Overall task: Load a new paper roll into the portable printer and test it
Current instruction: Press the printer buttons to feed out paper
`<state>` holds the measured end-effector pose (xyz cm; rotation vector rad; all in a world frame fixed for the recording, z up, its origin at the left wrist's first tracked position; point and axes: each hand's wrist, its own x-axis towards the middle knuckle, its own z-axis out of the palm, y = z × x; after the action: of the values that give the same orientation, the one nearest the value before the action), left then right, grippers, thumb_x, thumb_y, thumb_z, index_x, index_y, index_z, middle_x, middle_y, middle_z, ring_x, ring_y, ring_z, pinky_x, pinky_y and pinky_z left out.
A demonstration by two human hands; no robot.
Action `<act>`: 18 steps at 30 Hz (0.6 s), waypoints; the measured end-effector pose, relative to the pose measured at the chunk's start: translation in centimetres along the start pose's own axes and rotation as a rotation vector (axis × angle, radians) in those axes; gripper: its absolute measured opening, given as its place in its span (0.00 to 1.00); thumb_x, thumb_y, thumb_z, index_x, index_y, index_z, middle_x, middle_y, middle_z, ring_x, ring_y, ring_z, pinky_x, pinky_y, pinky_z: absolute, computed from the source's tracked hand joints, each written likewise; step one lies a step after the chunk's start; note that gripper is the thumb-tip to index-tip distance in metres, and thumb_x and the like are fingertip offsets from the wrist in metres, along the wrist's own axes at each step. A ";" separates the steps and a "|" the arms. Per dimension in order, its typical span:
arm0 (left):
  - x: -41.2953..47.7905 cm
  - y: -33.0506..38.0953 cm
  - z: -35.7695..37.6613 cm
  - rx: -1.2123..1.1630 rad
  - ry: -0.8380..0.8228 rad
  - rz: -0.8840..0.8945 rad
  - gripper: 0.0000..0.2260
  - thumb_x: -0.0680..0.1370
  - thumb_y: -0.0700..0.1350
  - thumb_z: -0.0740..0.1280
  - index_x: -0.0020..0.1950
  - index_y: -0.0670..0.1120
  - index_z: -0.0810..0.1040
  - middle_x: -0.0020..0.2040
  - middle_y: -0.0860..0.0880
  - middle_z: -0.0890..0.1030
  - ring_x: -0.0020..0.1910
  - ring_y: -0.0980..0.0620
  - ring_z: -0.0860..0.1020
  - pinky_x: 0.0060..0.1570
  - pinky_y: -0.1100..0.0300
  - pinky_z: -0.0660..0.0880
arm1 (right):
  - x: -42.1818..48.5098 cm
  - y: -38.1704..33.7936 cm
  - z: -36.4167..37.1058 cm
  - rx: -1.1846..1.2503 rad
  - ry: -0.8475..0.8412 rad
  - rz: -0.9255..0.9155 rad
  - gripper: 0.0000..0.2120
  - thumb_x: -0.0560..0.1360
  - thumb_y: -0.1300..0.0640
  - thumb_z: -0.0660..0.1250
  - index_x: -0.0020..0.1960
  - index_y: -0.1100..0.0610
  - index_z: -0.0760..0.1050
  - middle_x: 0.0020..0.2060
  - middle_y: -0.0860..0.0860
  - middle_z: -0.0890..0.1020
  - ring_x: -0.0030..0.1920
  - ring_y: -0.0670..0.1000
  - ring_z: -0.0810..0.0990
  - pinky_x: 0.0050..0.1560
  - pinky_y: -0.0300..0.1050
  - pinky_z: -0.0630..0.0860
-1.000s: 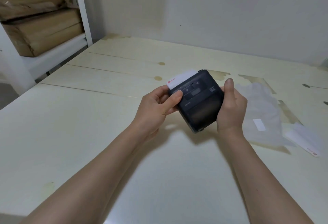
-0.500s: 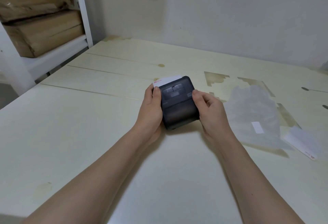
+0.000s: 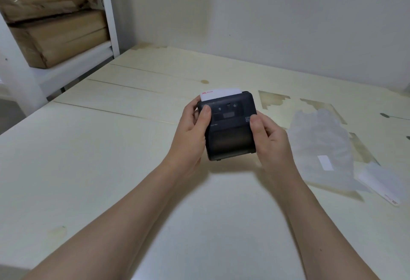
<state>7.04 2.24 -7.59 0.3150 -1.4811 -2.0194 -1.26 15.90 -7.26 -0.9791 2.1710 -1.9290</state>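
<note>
Over the pale wooden table [image 3: 88, 168] we clasp the portable printer [image 3: 229, 126] between our left hand [image 3: 190, 133] and right hand [image 3: 269, 140], paper [image 3: 219, 94] protruding, and should hold it steady while a thumb presses one button squarely.

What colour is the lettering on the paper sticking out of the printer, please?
Red, printed at the left corner of the white paper above the printer; the head view shows it.
</note>
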 end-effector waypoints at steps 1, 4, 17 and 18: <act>-0.1 0.1 0.1 0.034 0.014 0.022 0.18 0.83 0.49 0.59 0.72 0.47 0.69 0.62 0.51 0.79 0.63 0.54 0.78 0.66 0.51 0.74 | 0.0 0.0 0.3 -0.041 0.027 -0.032 0.16 0.82 0.51 0.57 0.59 0.56 0.79 0.48 0.43 0.83 0.48 0.39 0.79 0.48 0.31 0.72; -0.3 0.1 0.4 0.121 0.037 0.076 0.21 0.78 0.54 0.59 0.70 0.49 0.70 0.57 0.56 0.79 0.57 0.58 0.79 0.63 0.52 0.76 | -0.2 0.1 1.5 -0.091 0.143 -0.120 0.15 0.81 0.51 0.55 0.55 0.56 0.77 0.42 0.40 0.80 0.43 0.37 0.76 0.44 0.30 0.70; 0.6 -0.2 0.8 -0.084 0.281 -0.102 0.18 0.82 0.54 0.59 0.68 0.46 0.71 0.60 0.48 0.81 0.58 0.49 0.81 0.56 0.53 0.79 | 0.9 -0.2 2.2 0.360 0.024 0.359 0.37 0.71 0.33 0.66 0.68 0.59 0.70 0.60 0.57 0.82 0.60 0.55 0.82 0.60 0.59 0.79; 0.9 -0.2 0.6 -0.128 0.307 -0.125 0.20 0.82 0.54 0.59 0.69 0.44 0.71 0.63 0.45 0.80 0.61 0.47 0.80 0.59 0.52 0.79 | 0.6 -0.2 2.4 0.450 -0.032 0.413 0.37 0.72 0.37 0.69 0.70 0.60 0.67 0.62 0.60 0.81 0.61 0.58 0.82 0.59 0.62 0.79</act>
<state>5.99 2.21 -7.44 0.6461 -1.1636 -2.0424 -0.60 13.48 -7.40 -0.4409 1.6367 -2.0290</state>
